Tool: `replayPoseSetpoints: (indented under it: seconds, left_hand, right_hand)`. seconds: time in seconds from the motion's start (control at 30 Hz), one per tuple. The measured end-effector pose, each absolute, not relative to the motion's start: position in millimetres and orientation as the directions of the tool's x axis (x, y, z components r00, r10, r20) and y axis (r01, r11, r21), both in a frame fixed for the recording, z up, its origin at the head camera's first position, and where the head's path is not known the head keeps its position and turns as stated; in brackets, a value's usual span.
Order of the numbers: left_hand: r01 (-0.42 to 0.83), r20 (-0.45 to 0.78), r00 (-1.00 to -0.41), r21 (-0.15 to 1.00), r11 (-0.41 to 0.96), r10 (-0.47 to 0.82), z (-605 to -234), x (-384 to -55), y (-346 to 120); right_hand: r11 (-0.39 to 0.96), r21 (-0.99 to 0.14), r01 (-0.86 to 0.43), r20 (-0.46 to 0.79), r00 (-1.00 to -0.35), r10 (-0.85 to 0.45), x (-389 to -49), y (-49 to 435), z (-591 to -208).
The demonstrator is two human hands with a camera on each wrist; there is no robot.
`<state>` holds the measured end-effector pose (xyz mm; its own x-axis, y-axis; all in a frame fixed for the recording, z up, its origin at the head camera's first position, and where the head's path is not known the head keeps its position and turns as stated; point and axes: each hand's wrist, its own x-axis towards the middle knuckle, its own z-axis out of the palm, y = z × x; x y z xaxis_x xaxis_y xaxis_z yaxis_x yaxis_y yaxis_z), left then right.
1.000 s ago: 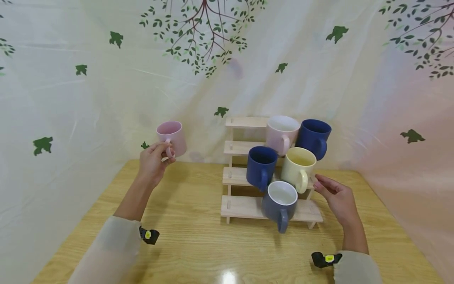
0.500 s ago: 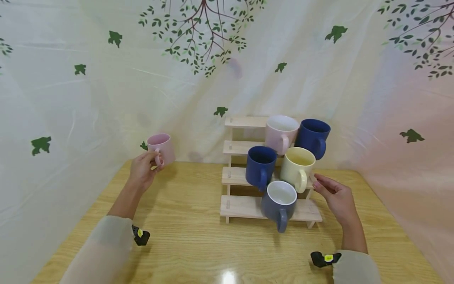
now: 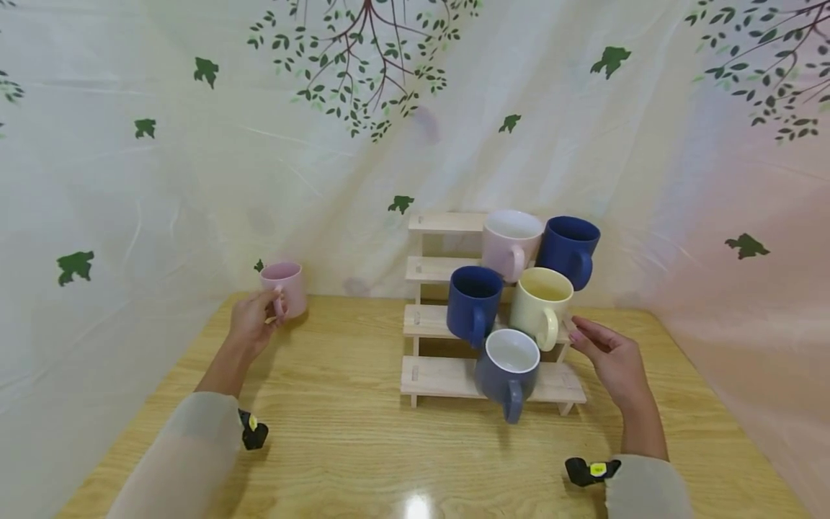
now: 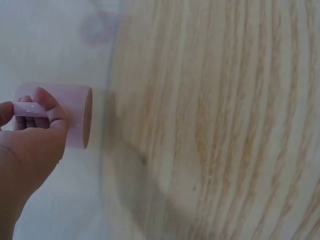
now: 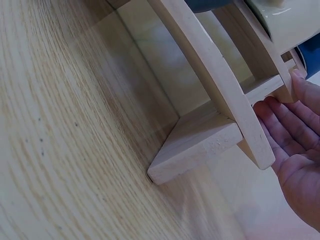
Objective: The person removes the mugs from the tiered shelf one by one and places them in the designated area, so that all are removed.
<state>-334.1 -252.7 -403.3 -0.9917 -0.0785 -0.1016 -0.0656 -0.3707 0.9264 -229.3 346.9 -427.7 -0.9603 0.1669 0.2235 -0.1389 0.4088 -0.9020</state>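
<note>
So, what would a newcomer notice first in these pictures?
Probably five handled mugs in pink, blue, yellow and grey on the stepped pale wooden rack right of centre. Next, the pink cylindrical mug at left, its handle pinched in the left grip. Behind hangs a pale leaf-patterned sheet.

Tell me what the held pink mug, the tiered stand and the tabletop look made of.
Pink mug: probably glazed ceramic, given the small glossy highlights on its handle; plastic isn't ruled out.
Tiered stand: likely bare wood, since it looks pale, matte and faintly grained.
Tabletop: wood or wood-look laminate, with streaky grain and a glossy reflection.
</note>
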Motion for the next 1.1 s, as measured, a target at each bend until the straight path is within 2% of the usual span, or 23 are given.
replayPoseSetpoints:
  seconds: [0.23, 0.5, 0.83, 1.1]
  left_hand:
    - [-0.053, -0.069, -0.997, 0.945, -0.323, -0.038, -406, -327, -256]
    - [-0.074, -0.098, -0.994, 0.938, -0.339, -0.054, -415, -320, -257]
    - [-0.118, -0.124, -0.992, 0.932, -0.343, 0.005, -431, -326, -270]
    - [-0.102, -0.110, -0.994, 0.943, -0.317, -0.007, -433, -326, -276]
  right_hand:
    - [0.371, -0.915, -0.160, 0.230, -0.961, 0.153, -229, 348, -427]
    - [0.364, -0.915, -0.175, 0.239, -0.961, 0.139, -230, 354, -431]
    - [0.365, -0.914, -0.176, 0.243, -0.959, 0.144, -231, 355, -432]
    - [0.365, -0.913, -0.182, 0.249, -0.958, 0.145, -231, 353, -432]
